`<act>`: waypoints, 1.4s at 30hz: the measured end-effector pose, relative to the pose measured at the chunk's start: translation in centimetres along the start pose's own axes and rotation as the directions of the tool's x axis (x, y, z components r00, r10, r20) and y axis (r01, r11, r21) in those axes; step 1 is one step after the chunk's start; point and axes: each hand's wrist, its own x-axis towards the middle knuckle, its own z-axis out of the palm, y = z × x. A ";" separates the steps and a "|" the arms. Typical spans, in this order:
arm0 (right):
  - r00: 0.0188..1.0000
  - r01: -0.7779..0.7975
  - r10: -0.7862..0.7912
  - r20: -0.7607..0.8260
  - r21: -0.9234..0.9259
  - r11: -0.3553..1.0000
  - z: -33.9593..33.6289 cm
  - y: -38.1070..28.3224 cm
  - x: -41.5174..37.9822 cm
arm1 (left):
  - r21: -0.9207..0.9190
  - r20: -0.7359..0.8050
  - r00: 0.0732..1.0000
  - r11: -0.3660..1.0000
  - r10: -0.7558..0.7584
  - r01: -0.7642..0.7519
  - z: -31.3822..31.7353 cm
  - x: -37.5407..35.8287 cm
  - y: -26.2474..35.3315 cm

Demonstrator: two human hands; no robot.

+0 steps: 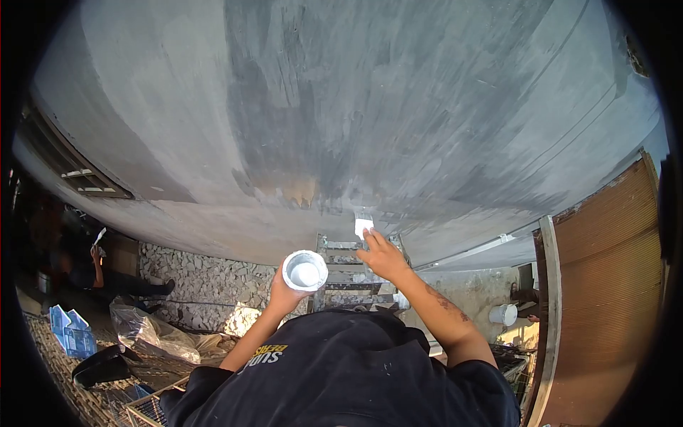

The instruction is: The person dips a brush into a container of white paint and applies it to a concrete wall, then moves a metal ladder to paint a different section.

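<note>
White paint shows inside an open cup (305, 271), which my left hand (283, 294) holds from its left side. My right hand (383, 254) grips a white paint brush (363, 224), its bristles against the lower part of the grey wall (398, 107). The wall carries uneven darker and lighter streaks, with a brownish patch left of the brush. Between and below my hands stands a paint-spattered ladder (346, 268). The cup and the brush are apart.
Rubble (188, 281) covers the ground at left, near plastic sheeting (153, 331) and a blue container (72, 332). One person's arm (97, 269) shows at far left. Another person's hand is beside a white bucket (503, 314) at right. A wooden post (551, 299) edges a brown corrugated panel (608, 285).
</note>
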 end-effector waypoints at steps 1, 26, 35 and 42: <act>1.000 0.001 -0.001 0.007 0.005 1.000 -3.2 -0.4 0.1 | -0.017 0.006 1.000 1.000 -0.015 0.015 0.0 0.0 0.0; 0.983 0.118 -0.132 0.130 0.114 0.986 -12.6 -1.6 0.3 | -0.023 -0.063 0.997 0.999 0.039 -0.041 0.1 -0.5 0.0; 0.997 0.054 -0.058 0.054 0.077 0.996 -6.0 -0.4 5.5 | -0.042 -0.094 0.995 0.999 0.022 -0.026 0.1 -1.1 0.8; 0.981 0.096 -0.116 0.154 0.131 0.987 -14.8 -2.7 4.5 | -0.074 -0.171 0.985 0.997 -0.039 0.026 -0.5 -1.3 -0.7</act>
